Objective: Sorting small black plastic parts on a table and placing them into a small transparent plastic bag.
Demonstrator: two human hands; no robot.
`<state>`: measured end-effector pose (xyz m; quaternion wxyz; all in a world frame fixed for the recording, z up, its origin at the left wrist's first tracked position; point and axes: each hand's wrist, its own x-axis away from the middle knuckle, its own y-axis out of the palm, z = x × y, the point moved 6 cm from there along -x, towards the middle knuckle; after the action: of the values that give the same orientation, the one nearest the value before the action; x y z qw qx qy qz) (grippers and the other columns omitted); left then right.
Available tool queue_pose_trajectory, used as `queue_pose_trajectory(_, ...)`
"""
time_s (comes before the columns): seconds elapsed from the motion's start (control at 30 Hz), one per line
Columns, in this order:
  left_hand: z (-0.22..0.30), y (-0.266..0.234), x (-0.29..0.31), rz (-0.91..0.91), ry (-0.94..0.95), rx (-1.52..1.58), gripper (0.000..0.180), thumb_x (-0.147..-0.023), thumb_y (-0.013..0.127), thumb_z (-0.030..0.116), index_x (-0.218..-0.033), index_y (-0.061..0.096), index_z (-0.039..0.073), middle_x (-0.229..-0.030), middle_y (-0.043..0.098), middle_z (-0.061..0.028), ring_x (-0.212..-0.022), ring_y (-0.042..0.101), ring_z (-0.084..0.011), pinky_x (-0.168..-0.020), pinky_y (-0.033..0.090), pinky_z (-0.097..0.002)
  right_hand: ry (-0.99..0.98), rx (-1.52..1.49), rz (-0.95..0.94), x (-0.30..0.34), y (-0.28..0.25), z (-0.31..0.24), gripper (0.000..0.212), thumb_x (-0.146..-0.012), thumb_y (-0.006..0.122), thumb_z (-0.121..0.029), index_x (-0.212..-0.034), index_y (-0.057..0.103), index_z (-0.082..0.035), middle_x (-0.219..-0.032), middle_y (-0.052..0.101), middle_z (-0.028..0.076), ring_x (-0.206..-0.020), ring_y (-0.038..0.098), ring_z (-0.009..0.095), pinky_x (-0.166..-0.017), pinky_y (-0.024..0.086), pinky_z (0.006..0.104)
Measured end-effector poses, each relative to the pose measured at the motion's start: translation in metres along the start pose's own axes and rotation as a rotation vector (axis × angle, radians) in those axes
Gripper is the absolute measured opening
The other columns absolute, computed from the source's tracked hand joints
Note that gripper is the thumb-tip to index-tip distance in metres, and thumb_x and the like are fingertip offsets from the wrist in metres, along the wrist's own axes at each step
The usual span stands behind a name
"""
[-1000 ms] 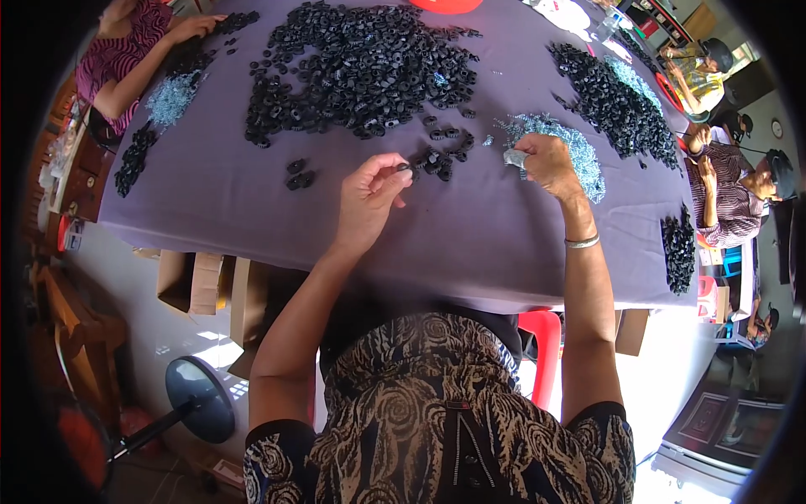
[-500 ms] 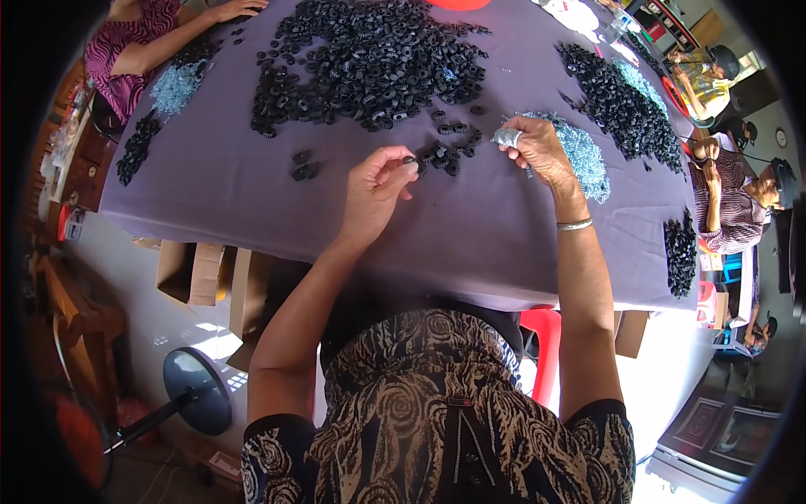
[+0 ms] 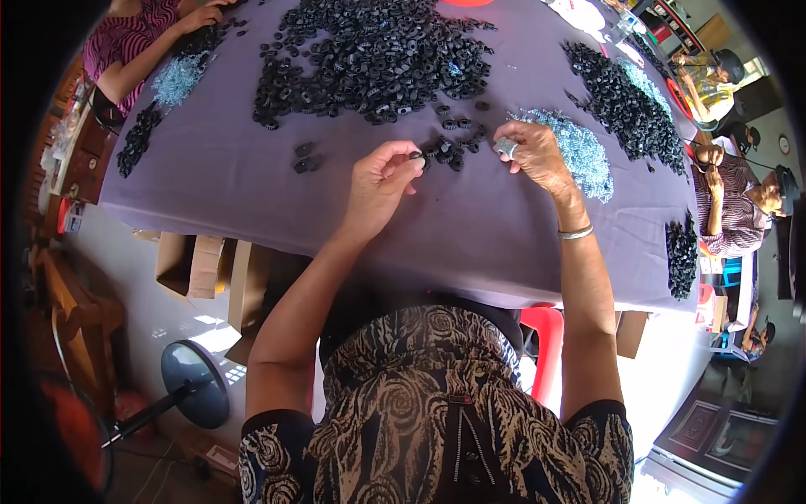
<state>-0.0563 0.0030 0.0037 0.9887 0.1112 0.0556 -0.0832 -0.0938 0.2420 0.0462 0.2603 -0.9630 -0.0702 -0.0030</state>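
Note:
My left hand (image 3: 379, 191) is raised over the purple tablecloth (image 3: 277, 197), thumb and fingers pinching a small black ring-like plastic part (image 3: 416, 156). Just beyond it lies a little cluster of the same black parts (image 3: 452, 153). Beside a heap of tiny shiny light-blue pieces (image 3: 582, 155) is my right hand (image 3: 540, 157), its fingers drawn together. A silvery wrapping (image 3: 506, 147) covers one of its digits. Whatever those fingertips might hold is too small to make out. A bracelet (image 3: 576, 233) circles my right wrist.
A big heap of black parts (image 3: 369, 63) spreads across the far middle. More black parts (image 3: 625, 105) lie at the right. At the far left a person in a patterned top (image 3: 126, 46) sits by another light-blue pile (image 3: 178, 80). Other people sit along the right side.
My right hand has shifted slightly, its fingers turning near the light-blue heap. The left hand still pinches the black part. At the far left, the other person's hand has drawn back toward their pile.

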Motion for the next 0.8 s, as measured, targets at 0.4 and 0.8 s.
queue_pose_trajectory(0.4, 0.001, 0.003, 0.000, -0.012, -0.015, -0.037, 0.016, -0.087, 0.063, 0.004, -0.103, 0.062, 0.002, -0.088, 0.061, -0.0021, -0.077, 0.059, -0.0084, -0.060, 0.049, -0.0227, -0.258, 0.090, 0.193, 0.006, 0.005, 0.016, 0.016, -0.077, 0.064, 0.004, -0.091, 0.065, -0.005, -0.074, 0.065, 0.003, -0.063, 0.059, 0.009, -0.060, 0.049, 0.0250)
queue_pose_trajectory(0.8, 0.001, 0.000, 0.002, 0.001, -0.004, -0.032, 0.014, -0.087, 0.065, 0.009, -0.100, 0.063, 0.005, -0.085, 0.061, 0.0000, -0.076, 0.059, -0.0075, -0.060, 0.048, -0.0225, -0.345, 0.344, 0.282, 0.009, 0.005, -0.013, 0.014, -0.075, 0.059, 0.005, -0.085, 0.061, -0.003, -0.075, 0.060, 0.012, -0.062, 0.058, 0.022, -0.061, 0.048, 0.0321)
